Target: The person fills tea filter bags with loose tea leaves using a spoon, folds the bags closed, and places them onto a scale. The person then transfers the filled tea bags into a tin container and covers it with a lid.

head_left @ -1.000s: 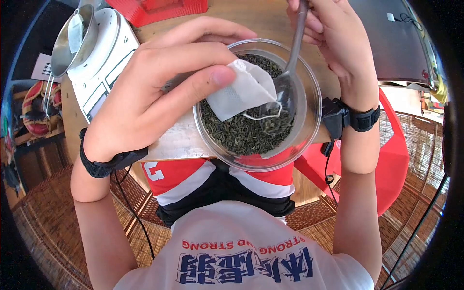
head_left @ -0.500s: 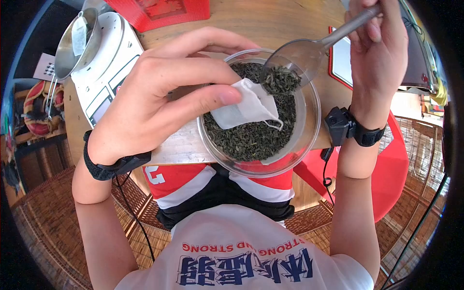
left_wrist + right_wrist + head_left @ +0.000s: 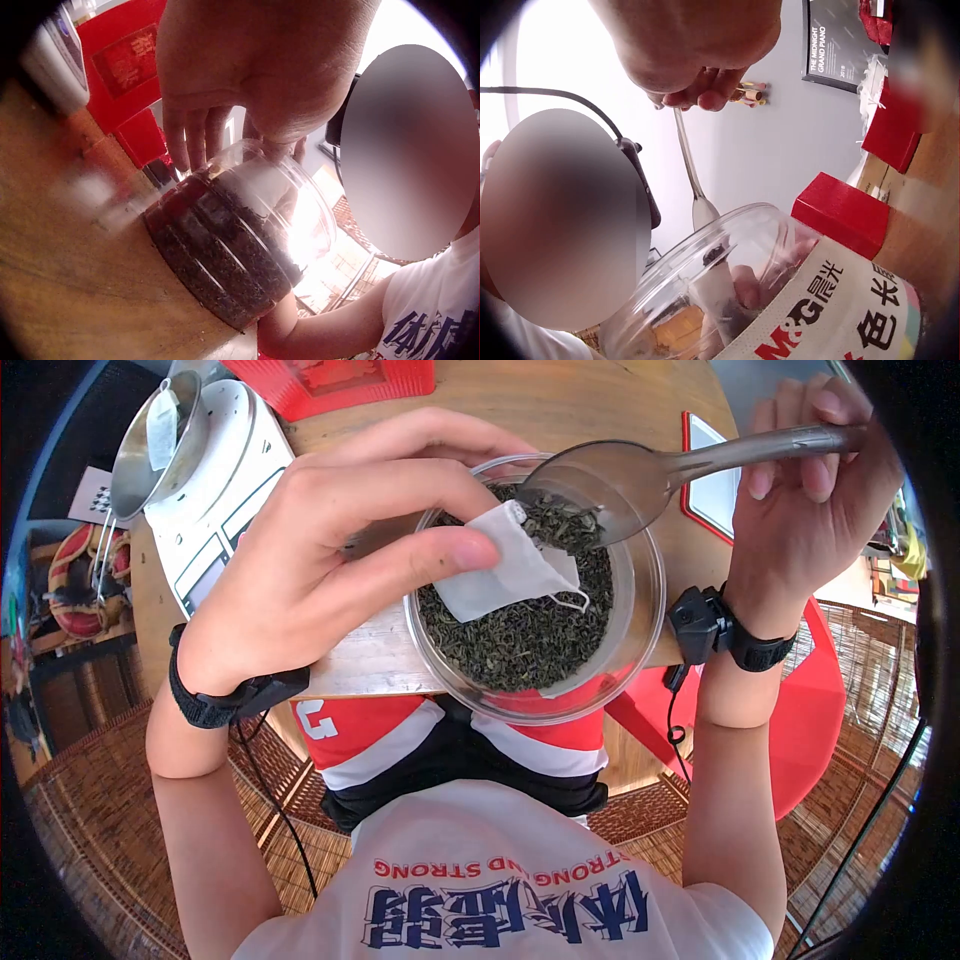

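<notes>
My left hand (image 3: pixel 350 540) pinches a white tea bag (image 3: pixel 500 565) between thumb and fingers, over a clear plastic jar (image 3: pixel 640 620). A short string loop hangs from the bag. Dark loose tea leaves (image 3: pixel 520 640) fill the lower part of the jar, as the left wrist view also shows. My right hand (image 3: pixel 810 490) grips the handle end of a translucent grey spoon (image 3: pixel 625 485). The spoon's bowl, with tea leaves in its tip, lies right at the bag's mouth. In the right wrist view a printed label (image 3: pixel 817 307) covers the jar's side.
At the left stands a white kitchen scale (image 3: pixel 225 490) bearing a metal bowl (image 3: pixel 185 455), with another tea bag (image 3: pixel 162 430) in it. A red box (image 3: pixel 335 380) sits at the back. Right of the jar lies a red-edged white board (image 3: pixel 710 480). The table's front edge runs beneath the jar.
The spoon has come up out of the jar with tea leaves and tipped toward the bag. My right hand has moved out to the right. The left hand stays nearly still with the bag.
</notes>
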Motion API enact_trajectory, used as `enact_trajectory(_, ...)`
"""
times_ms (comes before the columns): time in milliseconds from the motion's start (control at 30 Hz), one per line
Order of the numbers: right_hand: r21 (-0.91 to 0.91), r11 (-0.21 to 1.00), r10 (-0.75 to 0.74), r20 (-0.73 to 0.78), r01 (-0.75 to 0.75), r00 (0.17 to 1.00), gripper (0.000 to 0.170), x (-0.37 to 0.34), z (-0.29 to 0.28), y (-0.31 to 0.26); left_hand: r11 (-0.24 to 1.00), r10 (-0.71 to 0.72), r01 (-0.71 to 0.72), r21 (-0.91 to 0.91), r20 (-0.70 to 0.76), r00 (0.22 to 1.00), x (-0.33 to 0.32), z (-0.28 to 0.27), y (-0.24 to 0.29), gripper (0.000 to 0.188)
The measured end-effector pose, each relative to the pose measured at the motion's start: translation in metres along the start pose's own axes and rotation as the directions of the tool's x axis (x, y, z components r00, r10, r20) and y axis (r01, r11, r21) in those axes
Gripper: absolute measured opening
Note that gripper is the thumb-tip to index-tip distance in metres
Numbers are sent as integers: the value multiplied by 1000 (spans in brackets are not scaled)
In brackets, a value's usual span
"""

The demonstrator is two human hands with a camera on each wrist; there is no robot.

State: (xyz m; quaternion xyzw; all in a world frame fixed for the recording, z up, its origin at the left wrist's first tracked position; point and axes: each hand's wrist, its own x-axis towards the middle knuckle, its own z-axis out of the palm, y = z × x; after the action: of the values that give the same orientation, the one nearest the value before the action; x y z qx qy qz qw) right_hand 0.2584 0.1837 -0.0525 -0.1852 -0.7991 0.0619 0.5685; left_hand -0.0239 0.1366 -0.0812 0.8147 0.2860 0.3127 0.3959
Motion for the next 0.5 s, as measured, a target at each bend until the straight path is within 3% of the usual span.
enact_trajectory(67,21,1000,1,52,-2,999,88,0,0,-1,1000,1,-1,16,-6,1000,0,2,-2,25)
enact_trajectory(167,-4,999,37,0,-37,999,75,-11,-10,17,999,16,-16,38,-4,1000,1,2,-4,23)
enact_trajectory(400,215,971,127,-106,-102,986,66,-11,-18,33,992,66,-65,104,-10,998,-1,-12,13,15)
enact_trajectory(500,308,938,206,-127,-159,970,62,-12,-19,35,992,9,-10,130,7,1000,-3,-8,4,15)
